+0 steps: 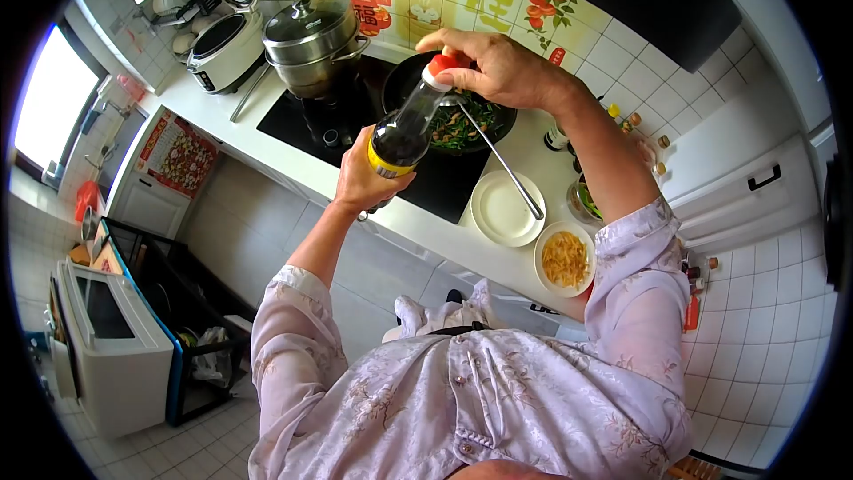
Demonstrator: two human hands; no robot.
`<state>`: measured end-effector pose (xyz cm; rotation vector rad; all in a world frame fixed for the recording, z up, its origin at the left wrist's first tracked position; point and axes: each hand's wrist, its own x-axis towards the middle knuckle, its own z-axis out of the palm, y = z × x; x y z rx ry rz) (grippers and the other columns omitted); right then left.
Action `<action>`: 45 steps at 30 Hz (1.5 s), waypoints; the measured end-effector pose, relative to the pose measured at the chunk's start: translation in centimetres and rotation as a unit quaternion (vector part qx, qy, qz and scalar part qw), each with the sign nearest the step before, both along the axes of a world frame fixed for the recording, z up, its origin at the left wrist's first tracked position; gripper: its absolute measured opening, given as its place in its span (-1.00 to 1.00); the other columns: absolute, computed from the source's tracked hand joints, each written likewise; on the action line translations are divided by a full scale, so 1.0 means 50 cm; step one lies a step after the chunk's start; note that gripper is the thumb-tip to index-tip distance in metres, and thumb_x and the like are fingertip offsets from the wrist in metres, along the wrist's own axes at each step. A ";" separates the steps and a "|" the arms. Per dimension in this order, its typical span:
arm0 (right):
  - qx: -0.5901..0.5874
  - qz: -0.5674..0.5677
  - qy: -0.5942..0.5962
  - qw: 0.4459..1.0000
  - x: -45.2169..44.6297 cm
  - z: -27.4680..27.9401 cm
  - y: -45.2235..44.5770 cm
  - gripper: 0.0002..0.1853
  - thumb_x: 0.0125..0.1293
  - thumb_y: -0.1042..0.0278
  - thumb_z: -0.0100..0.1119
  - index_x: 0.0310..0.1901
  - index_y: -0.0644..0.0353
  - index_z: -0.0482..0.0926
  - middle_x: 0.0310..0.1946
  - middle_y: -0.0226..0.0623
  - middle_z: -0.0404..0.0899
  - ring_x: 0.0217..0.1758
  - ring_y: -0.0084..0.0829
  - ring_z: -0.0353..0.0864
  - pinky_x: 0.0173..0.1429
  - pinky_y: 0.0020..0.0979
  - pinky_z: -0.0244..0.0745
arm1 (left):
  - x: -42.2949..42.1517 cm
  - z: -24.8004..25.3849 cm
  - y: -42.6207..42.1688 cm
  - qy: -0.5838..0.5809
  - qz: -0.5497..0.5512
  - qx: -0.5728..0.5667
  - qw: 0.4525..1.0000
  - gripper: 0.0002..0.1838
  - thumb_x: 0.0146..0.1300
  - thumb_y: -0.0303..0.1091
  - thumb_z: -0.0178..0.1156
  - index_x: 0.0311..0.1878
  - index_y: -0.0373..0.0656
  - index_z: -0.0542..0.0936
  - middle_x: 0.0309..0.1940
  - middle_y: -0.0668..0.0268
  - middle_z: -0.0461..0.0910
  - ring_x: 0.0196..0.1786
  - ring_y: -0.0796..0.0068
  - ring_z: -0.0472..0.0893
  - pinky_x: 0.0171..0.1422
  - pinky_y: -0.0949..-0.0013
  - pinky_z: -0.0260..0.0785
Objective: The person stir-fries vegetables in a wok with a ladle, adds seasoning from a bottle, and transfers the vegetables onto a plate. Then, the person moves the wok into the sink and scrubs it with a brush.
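Black sauce (400, 138) fills the bottom of our bottle (421, 108), leaning above the stove (440, 191). Our left fingers (391, 184) curl round its yellow label (382, 165); our right fingers (471, 80) pinch its red cap (444, 64). Behind it, greens (464, 124) lie in our pan (506, 123). On our desk (538, 162), yellow strips (565, 260) fill a white bowl (538, 260).

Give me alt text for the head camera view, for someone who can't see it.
A person's left hand holds a bottle of dark liquid, right hand gripping its red cap, by a pan of greens. Plate and bowl sit nearby.
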<state>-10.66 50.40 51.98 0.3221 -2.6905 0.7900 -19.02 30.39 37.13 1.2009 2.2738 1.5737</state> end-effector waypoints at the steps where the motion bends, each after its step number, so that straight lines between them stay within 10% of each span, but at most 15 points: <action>1: 0.000 0.000 0.000 1.000 -0.004 0.006 0.001 -0.74 0.26 0.19 0.13 -0.11 0.14 0.51 -0.48 -0.25 0.55 -0.40 -0.45 0.52 -0.23 -0.43 0.39 | -0.003 -0.006 0.003 0.006 0.006 0.002 1.000 -0.28 -0.33 -0.28 0.47 0.01 -0.19 0.42 -0.21 0.22 0.59 -0.14 0.31 0.60 0.03 0.36 0.40; 4: 0.071 -0.099 -0.151 0.981 -0.018 0.016 0.000 -0.73 0.22 0.19 0.17 -0.14 0.17 0.57 -0.47 -0.28 0.58 -0.40 -0.51 0.52 -0.22 -0.46 0.40 | -0.008 -0.015 0.012 0.016 0.017 0.002 1.000 -0.28 -0.33 -0.29 0.47 0.01 -0.19 0.41 -0.20 0.21 0.59 -0.13 0.29 0.60 0.04 0.36 0.40; 12: -0.024 0.023 -0.020 0.999 -0.001 -0.008 0.062 -0.71 0.09 0.42 0.28 -0.10 0.17 0.59 -0.27 -0.33 0.65 -0.22 -0.54 0.59 -0.04 -0.52 0.46 | -0.033 0.004 0.030 0.065 0.013 -0.010 0.998 -0.28 -0.33 -0.27 0.47 0.00 -0.18 0.41 -0.20 0.18 0.59 -0.12 0.24 0.60 0.04 0.34 0.40; 17: -0.092 -0.094 0.026 0.991 0.039 -0.043 0.129 -0.65 0.15 0.47 0.24 0.01 0.19 0.52 -0.08 -0.30 0.59 -0.06 -0.52 0.56 0.08 -0.51 0.45 | -0.069 0.017 0.043 0.086 0.018 -0.047 0.995 -0.28 -0.33 -0.23 0.46 0.00 -0.19 0.40 -0.20 0.15 0.58 -0.11 0.19 0.59 0.03 0.30 0.41; 25: -0.383 -0.188 -0.328 0.843 0.202 -0.440 0.181 -0.75 0.23 0.31 0.20 -0.12 0.27 0.56 -0.36 -0.39 0.61 -0.34 -0.61 0.53 -0.23 -0.56 0.44 | -0.159 -0.018 0.052 0.137 0.034 -0.131 0.981 -0.29 -0.32 -0.24 0.44 0.00 -0.15 0.39 -0.20 0.10 0.57 -0.08 0.07 0.55 0.02 0.22 0.39; 32: -0.520 -0.263 -0.274 0.765 0.230 -0.478 0.108 -0.64 0.26 0.06 0.16 -0.18 0.24 0.52 -0.57 -0.57 0.36 -0.67 -0.79 0.06 -0.69 -0.69 0.02 | -0.217 -0.064 0.068 0.164 0.046 -0.188 0.967 -0.28 -0.33 -0.24 0.43 0.01 -0.14 0.39 -0.18 0.10 0.56 -0.07 0.06 0.54 0.01 0.20 0.39; 45: -0.648 -0.208 -0.223 0.698 0.230 -0.484 0.092 -0.67 0.27 0.05 0.13 -0.17 0.18 0.49 -0.55 -0.63 0.26 -0.66 -0.82 0.07 -0.68 -0.72 -0.01 | -0.252 -0.102 0.096 0.175 0.060 -0.243 0.952 -0.30 -0.35 -0.22 0.42 -0.02 -0.15 0.40 -0.18 0.10 0.55 -0.06 0.07 0.53 0.01 0.17 0.39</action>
